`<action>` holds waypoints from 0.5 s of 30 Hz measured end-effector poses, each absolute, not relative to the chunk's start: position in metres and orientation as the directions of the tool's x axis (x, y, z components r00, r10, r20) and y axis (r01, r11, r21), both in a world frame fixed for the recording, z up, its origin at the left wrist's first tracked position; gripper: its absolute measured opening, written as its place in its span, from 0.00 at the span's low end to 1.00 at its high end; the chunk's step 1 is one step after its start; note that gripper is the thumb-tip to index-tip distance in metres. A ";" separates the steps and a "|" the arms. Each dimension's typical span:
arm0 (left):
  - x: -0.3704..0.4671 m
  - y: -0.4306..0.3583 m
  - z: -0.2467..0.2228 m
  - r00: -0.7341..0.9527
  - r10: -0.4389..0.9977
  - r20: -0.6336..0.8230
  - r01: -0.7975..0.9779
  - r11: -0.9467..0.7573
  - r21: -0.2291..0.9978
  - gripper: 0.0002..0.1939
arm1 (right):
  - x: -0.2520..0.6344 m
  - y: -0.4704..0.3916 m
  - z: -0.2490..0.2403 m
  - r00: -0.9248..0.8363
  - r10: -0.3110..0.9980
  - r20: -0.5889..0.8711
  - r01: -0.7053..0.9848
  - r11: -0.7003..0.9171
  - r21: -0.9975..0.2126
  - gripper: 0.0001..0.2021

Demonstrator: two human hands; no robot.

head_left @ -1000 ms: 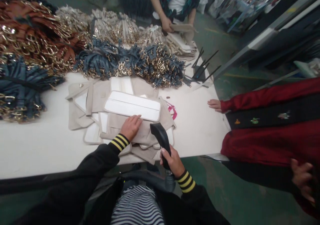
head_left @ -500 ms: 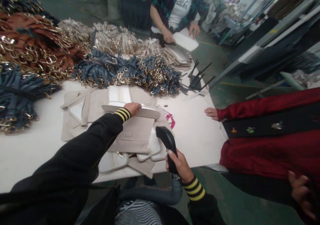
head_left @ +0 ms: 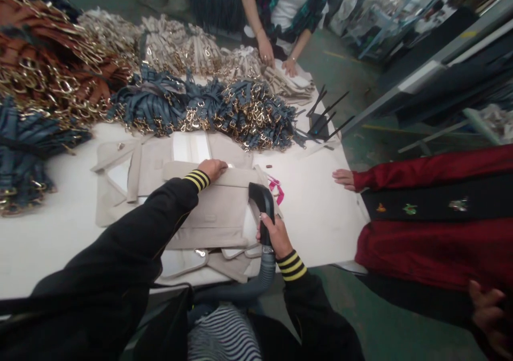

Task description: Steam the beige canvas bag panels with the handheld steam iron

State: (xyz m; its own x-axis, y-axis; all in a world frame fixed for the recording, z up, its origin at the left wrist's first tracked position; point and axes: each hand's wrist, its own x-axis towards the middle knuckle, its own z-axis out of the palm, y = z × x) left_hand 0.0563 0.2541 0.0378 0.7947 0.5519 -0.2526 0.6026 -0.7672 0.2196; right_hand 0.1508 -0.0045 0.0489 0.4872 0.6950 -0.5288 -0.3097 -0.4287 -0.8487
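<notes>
My left hand [head_left: 214, 169] grips the far edge of a beige bag flap [head_left: 236, 177], its fingers curled over it and partly hidden. Below the flap spreads a beige bag panel [head_left: 208, 211] with a small patch on it. In my right hand [head_left: 277, 234] is the black handle of a vacuum hose nozzle [head_left: 262, 198], its mouth at the panel's right side. A ribbed grey hose [head_left: 266, 270] runs from the handle down towards my body. More beige bag pieces with white linings [head_left: 182, 262] lie underneath and to the left.
Bundles of blue straps [head_left: 200, 104], brown straps [head_left: 52, 46] and beige straps [head_left: 172, 46] with gold clasps line the far side. A black router with antennas [head_left: 319, 125] and a pink ribbon [head_left: 276, 189] lie right. A co-worker's red sleeve [head_left: 393, 169] reaches in; another person stands opposite.
The flap under my left hand has tilted from edge-on to facing me. My right hand has brought the nozzle up and left, against the bag. The person opposite has lowered a white-faced piece onto their pile.
</notes>
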 end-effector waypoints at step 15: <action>-0.045 0.092 0.018 0.912 0.373 -0.172 0.406 -0.883 0.237 0.38 | 0.148 -0.080 0.057 0.550 0.685 -0.477 -0.334 -0.343 -0.878 0.25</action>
State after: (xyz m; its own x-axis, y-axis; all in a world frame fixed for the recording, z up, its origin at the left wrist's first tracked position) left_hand -0.0449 0.0915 0.0185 0.9117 0.3733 -0.1715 0.4059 -0.8826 0.2371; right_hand 0.1479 -0.0797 0.0568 0.5503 0.6854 -0.4768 -0.3335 -0.3431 -0.8781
